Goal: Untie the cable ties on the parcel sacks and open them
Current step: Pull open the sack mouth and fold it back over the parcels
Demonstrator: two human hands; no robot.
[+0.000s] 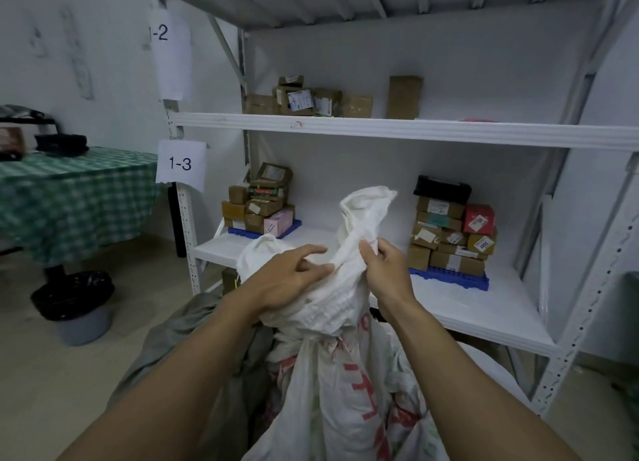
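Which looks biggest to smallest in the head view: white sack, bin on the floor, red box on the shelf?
1. white sack, though it is nearest the camera.
2. bin.
3. red box, though it is farthest.

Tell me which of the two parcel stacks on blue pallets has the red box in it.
The right-hand stack, beside the right hand: a red box sits at its upper right edge. The left stack holds brown boxes and a pink one, no red.
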